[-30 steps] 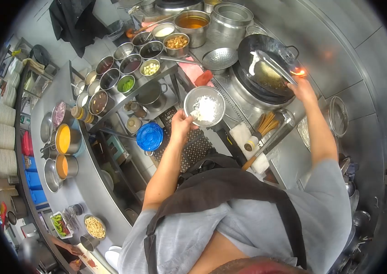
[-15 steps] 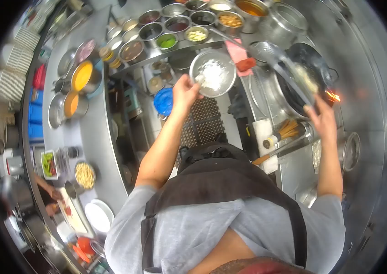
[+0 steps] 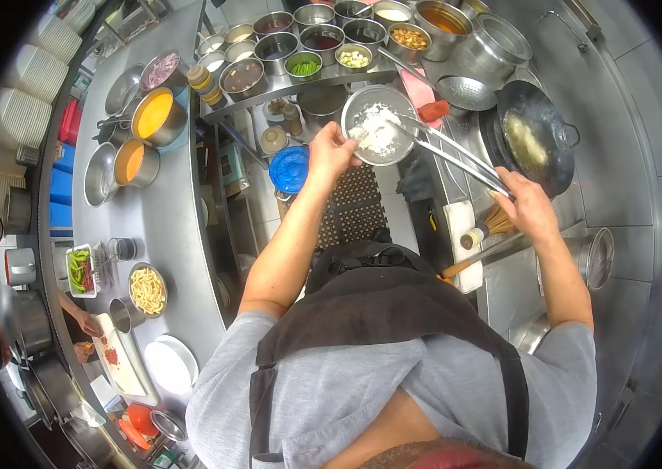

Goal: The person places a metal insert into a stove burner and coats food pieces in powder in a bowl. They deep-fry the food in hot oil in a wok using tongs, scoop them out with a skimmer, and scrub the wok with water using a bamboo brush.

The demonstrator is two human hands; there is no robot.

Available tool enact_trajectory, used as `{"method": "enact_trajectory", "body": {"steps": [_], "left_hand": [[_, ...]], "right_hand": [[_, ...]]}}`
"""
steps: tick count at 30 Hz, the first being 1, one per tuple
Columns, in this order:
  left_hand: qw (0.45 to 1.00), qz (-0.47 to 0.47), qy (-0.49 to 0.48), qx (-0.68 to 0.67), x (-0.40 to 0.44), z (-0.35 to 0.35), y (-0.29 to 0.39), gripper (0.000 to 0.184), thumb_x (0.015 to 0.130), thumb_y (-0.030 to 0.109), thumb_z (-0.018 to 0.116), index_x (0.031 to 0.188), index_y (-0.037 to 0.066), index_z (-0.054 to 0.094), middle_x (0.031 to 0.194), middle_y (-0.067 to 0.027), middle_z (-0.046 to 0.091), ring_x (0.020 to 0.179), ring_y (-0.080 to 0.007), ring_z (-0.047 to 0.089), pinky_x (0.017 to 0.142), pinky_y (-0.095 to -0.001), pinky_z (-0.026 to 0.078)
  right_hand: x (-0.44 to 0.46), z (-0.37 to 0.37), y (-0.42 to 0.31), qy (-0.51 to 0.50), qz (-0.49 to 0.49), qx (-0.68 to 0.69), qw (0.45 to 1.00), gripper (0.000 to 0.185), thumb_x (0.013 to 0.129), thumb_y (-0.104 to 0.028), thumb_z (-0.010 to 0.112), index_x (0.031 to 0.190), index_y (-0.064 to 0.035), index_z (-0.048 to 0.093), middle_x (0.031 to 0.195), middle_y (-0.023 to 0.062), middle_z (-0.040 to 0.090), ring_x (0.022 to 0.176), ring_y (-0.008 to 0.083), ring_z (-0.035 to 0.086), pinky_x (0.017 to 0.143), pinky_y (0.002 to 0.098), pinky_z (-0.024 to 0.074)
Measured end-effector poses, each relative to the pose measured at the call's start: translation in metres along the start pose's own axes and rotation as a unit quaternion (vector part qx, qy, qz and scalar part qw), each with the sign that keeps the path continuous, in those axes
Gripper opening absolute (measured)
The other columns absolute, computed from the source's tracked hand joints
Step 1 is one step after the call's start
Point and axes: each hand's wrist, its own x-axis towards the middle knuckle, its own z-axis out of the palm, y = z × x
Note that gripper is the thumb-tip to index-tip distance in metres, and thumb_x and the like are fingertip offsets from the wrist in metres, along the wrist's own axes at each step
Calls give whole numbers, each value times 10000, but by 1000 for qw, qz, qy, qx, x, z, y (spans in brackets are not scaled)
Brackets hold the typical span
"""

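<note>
In the head view, my left hand point(image 3: 332, 155) pinches the rim of a metal bowl point(image 3: 358, 102). White, floury stuff point(image 3: 378, 131) lies in the bowl, some of it in lumps. My right hand point(image 3: 528, 205) is closed around the handle end of metal tongs point(image 3: 456, 148). The tongs reach left into the bowl, their tips at the white stuff; whether they grip a piece cannot be made out. Beyond my right hand, a dark wok point(image 3: 558, 173) sits on the stove with a pale, elongated piece of food point(image 3: 525, 141) in it.
Several metal pots of ingredients line the shelf ahead, including chopped greens point(image 3: 304, 68). A perforated ladle point(image 3: 465, 94) rests left of the wok. Orange sauce pots point(image 3: 135, 162) stand on the left counter. Another person's hand point(image 3: 89, 322) is at a cutting board point(image 3: 142, 383).
The tongs have swung left from over the wok into the bowl, my right hand moving slightly left. The bowl has shifted a little right in view. Flame beside the wok no longer shows.
</note>
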Motion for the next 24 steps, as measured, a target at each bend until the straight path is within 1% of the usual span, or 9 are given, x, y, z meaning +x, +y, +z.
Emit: {"method": "enact_trajectory", "body": {"steps": [2, 7, 10, 13, 16, 17, 19, 22, 24], "left_hand": [[999, -30, -28, -32, 3, 3, 2, 120, 759, 7, 568, 844, -13, 487, 739, -72, 552, 517, -157, 589, 465, -237, 502], [995, -49, -44, -68, 20, 25, -7, 133, 755, 3, 569, 871, -14, 505, 772, -87, 570, 547, -167, 594, 475, -245, 516], [994, -47, -65, -68, 31, 42, -16, 154, 747, 6, 575, 888, -23, 521, 800, -98, 581, 578, -177, 600, 483, -251, 526], [993, -54, -62, -80, 37, 59, -19, 94, 749, -13, 566, 814, -33, 500, 720, -88, 560, 540, -162, 590, 444, -249, 514], [990, -49, -74, -114, 40, 71, -26, 106, 768, -9, 566, 844, -32, 496, 724, -88, 571, 533, -160, 590, 448, -244, 511], [990, -63, -88, -86, 42, 72, -28, 190, 768, 28, 585, 939, -38, 534, 822, -106, 602, 604, -163, 603, 480, -241, 515], [990, -62, -90, -86, 44, 77, -34, 187, 773, 32, 587, 938, -38, 534, 814, -104, 602, 604, -163, 604, 480, -239, 514], [992, -64, -75, -74, 46, 79, -38, 166, 783, 40, 595, 920, -26, 528, 806, -100, 602, 604, -161, 605, 479, -237, 513], [992, -80, -67, -77, 45, 72, -40, 149, 783, 38, 601, 899, -10, 521, 810, -99, 605, 605, -155, 606, 480, -235, 514]], "right_hand": [[3, 1, 4, 6, 11, 20, 1000, 394, 786, -167, 643, 1122, 10, 538, 917, 196, 608, 798, 354, 593, 701, 388, 466], [4, -8, 25, 66, 33, 54, 996, 425, 787, -232, 662, 1098, 43, 571, 989, 209, 626, 739, 308, 617, 666, 347, 476], [-5, -20, 50, 99, 129, 103, 981, 450, 776, -236, 672, 1113, 43, 573, 909, 195, 645, 626, 195, 565, 628, 294, 452], [-10, -43, 87, 116, 197, 67, 971, 441, 788, -250, 662, 1124, 22, 575, 905, 189, 646, 616, 192, 557, 625, 293, 451], [-13, -48, 156, 130, 251, -69, 957, 426, 798, -274, 637, 1133, -17, 582, 986, 215, 631, 854, 325, 621, 777, 387, 473], [-9, -46, 178, 135, 257, -72, 954, 426, 798, -274, 637, 1133, -17, 582, 986, 215, 631, 854, 325, 621, 777, 387, 473], [4, -38, 215, 79, 347, -144, 923, 426, 798, -289, 627, 1116, -9, 582, 1051, 231, 603, 999, 373, 567, 870, 439, 444], [24, -28, 251, 22, 448, -145, 882, 412, 797, -299, 622, 1082, -4, 589, 1082, 231, 590, 1023, 371, 554, 890, 447, 437], [28, -24, 271, 19, 464, -159, 871, 407, 803, -309, 610, 1063, 3, 587, 1072, 234, 593, 1031, 378, 549, 891, 445, 435]]}}
